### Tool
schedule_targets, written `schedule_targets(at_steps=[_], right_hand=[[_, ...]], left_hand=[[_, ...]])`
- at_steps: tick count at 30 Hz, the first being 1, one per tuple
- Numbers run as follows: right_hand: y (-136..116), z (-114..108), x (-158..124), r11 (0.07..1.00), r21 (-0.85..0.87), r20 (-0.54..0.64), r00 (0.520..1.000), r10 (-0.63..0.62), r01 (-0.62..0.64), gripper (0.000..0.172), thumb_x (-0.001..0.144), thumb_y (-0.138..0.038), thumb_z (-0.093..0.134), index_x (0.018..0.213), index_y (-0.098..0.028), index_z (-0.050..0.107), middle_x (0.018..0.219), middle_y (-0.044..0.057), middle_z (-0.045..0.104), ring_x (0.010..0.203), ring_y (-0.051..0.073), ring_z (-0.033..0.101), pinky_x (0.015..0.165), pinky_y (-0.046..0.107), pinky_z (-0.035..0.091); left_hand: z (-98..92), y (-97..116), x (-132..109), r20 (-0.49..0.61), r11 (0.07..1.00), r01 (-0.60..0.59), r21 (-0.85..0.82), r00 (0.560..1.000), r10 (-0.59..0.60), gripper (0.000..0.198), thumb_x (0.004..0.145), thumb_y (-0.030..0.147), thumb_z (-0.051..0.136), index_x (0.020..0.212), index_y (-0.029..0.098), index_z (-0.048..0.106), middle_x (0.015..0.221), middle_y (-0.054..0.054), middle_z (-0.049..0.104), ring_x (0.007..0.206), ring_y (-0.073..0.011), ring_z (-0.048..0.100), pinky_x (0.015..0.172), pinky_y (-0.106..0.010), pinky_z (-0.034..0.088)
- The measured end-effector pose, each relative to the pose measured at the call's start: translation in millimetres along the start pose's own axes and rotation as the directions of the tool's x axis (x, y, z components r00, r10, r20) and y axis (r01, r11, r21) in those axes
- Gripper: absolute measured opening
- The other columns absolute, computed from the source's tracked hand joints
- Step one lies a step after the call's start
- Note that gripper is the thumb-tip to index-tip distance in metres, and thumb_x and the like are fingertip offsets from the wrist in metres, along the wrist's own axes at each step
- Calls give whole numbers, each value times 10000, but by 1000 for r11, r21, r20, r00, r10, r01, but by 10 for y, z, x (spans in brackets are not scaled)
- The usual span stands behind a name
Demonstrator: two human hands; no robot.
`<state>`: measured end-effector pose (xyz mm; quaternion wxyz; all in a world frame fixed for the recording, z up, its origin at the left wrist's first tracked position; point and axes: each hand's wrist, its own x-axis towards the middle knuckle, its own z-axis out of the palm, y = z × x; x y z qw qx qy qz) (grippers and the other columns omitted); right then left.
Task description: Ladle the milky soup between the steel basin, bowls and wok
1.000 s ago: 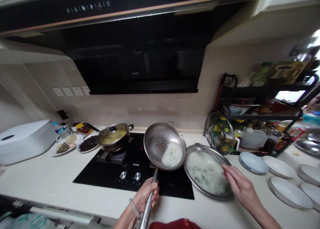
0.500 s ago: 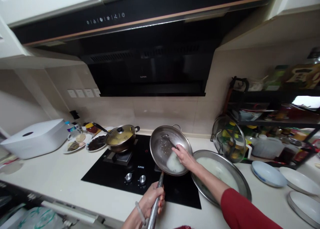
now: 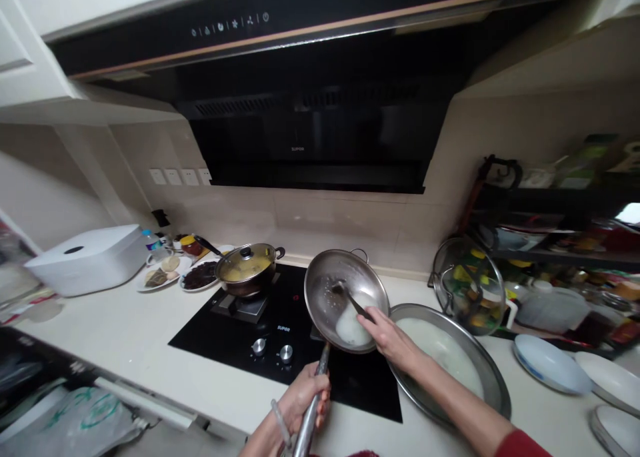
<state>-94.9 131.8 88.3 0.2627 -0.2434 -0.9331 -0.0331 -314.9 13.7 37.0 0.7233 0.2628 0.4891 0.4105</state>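
Note:
My left hand (image 3: pixel 311 394) is wrapped round the long metal handle of a wok (image 3: pixel 320 297). The wok leans to the right above the right side of the black hob (image 3: pixel 220 347), and whitish, cloudy liquid (image 3: pixel 354 325) pools in its lower right. Closed on a dark handle, my right hand (image 3: pixel 383 334) holds what looks like a spatula (image 3: pixel 356 304), its head against the wok's inner wall. Close to the wok's right rim is a wide metal basin (image 3: pixel 493 370) with similar whitish liquid inside, partly covered by my right forearm.
A glass-lidded pan (image 3: pixel 247 270) sits on the left burner. Beside it are a plate of dark food (image 3: pixel 200 275), another plate (image 3: pixel 163 272) and a white box (image 3: pixel 90 260). A glass lid (image 3: pixel 467 284) leans against the rack (image 3: pixel 565 257) at right, near shallow dishes (image 3: pixel 550 362). The range hood (image 3: pixel 305 144) hangs above.
The spatula's head has shifted slightly within the wok, and my right hand has moved a little right and down. My left hand keeps its grip. The view has turned slightly.

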Motion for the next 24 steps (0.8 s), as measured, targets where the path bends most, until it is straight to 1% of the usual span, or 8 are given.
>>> schedule_targets(at_steps=[3,6,8,10,15,17,20,24], right_hand=[[-166,99,96,999,-2,7,999,-35,35,590,774,72,407,1282,-177,579,1116,141,623,1067,241,605,882,354,545],[-200,60,-131,997,-29,59,996,-72,74,619,749,82,396,1280,-182,571,1113,130,629,1074,242,612,881,347,551],[-175,-37,-314,997,-59,71,996,-45,49,650,726,94,373,1270,-200,575,1120,122,632,1085,241,613,874,325,553],[-187,-133,-395,997,-69,66,998,-25,29,648,724,97,360,1251,-204,586,1095,119,638,1061,236,624,851,307,559],[-478,-162,-232,995,-46,62,994,-90,93,545,781,67,367,1234,-128,601,1123,178,646,1068,260,630,878,350,556],[-556,-152,-223,995,-29,81,992,-96,99,488,818,36,392,1219,-132,615,1149,185,652,1080,260,632,882,342,553],[-516,-203,-345,998,-20,112,992,-55,57,433,867,-14,416,1208,-174,631,1181,163,661,1103,253,634,874,317,553],[-324,-355,-507,994,-105,132,991,-28,42,427,889,-24,379,1210,-142,636,1197,191,659,1129,284,631,877,334,552]], left_hand=[[0,12,1,10,1000,2,-4,1000,-2,312,627,254,679,747,235,391,478,85,438,330,-58,337,319,-176,331],[16,24,-5,-2,1000,7,-6,1000,-7,300,612,238,660,741,234,389,476,84,439,332,-59,337,315,-172,323],[26,30,-15,-10,1000,22,-13,1000,-22,299,608,230,654,750,235,392,478,87,438,332,-57,333,315,-170,317],[29,35,-25,-20,999,33,-11,999,-33,303,605,229,655,760,235,395,482,90,439,332,-55,327,314,-168,312],[31,50,-36,-33,999,32,14,999,-32,313,593,230,650,767,237,389,479,94,436,330,-53,319,313,-168,311],[40,60,-37,-36,999,34,18,999,-34,303,583,217,631,767,237,391,478,93,436,331,-54,317,308,-167,309],[56,70,-45,-33,999,39,22,999,-39,274,559,189,581,748,237,388,474,89,430,330,-58,311,293,-169,306],[55,55,-74,-40,999,34,24,999,-33,259,533,176,544,732,237,390,468,86,424,330,-63,306,277,-178,317]])
